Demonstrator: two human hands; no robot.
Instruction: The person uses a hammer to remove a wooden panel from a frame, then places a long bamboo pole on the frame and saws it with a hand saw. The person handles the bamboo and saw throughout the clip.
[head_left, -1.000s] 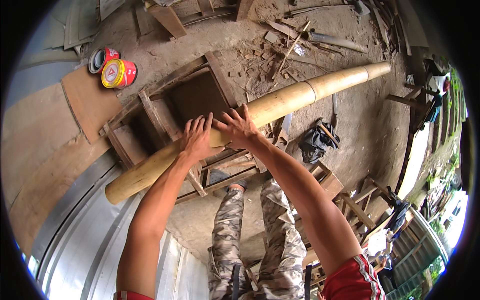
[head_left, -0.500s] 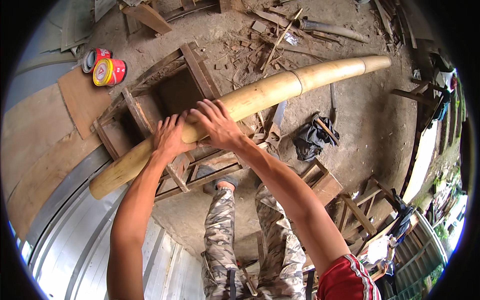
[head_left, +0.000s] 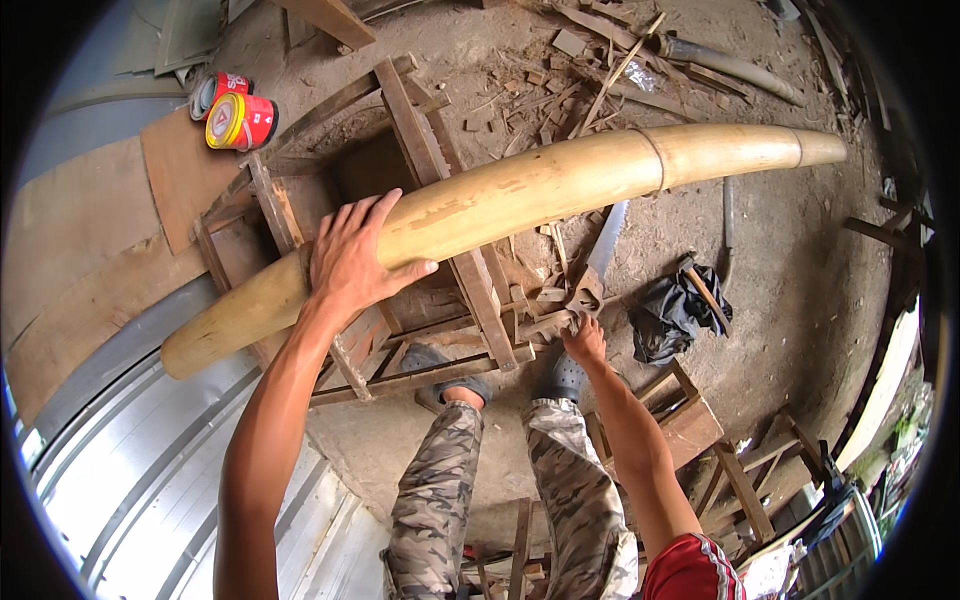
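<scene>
The left hand (head_left: 348, 255) rests spread, thumb apart, on the thick pale-yellow bamboo pole (head_left: 520, 190), which runs from 8 to 2 o'clock across the brown wooden frame (head_left: 410, 125); the right hand (head_left: 587, 343) is nearer the brown-handled, silver-bladed metal handsaw (head_left: 601, 252), which lies at its 12 o'clock, blade pointing toward 1; whether its curled fingers grasp the handle, I cannot tell

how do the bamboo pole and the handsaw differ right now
The bamboo pole is thick, rounded and pale yellow; the handsaw has a thin, flat grey blade and a brown handle. The bamboo pole looks far longer than the handsaw. The bamboo pole lies across a wooden frame under the left hand; the handsaw's handle is at the right hand. Both are long.
</scene>
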